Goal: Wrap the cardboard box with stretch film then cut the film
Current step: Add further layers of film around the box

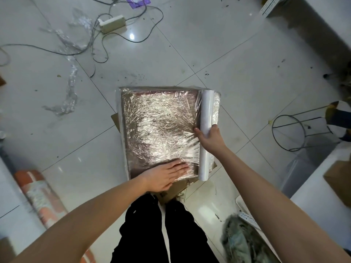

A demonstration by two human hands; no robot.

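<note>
The box (161,130) lies mid-frame on the floor, its top already under crinkled film (152,114); my left hand (165,175) presses flat on its near edge, fingers straight and together; my right hand (209,137) curls round the roll (207,133) along the box's right side — the film looks thin, clingy, quick to tear, so I'd grip the stiff roll, not the sheet
</note>
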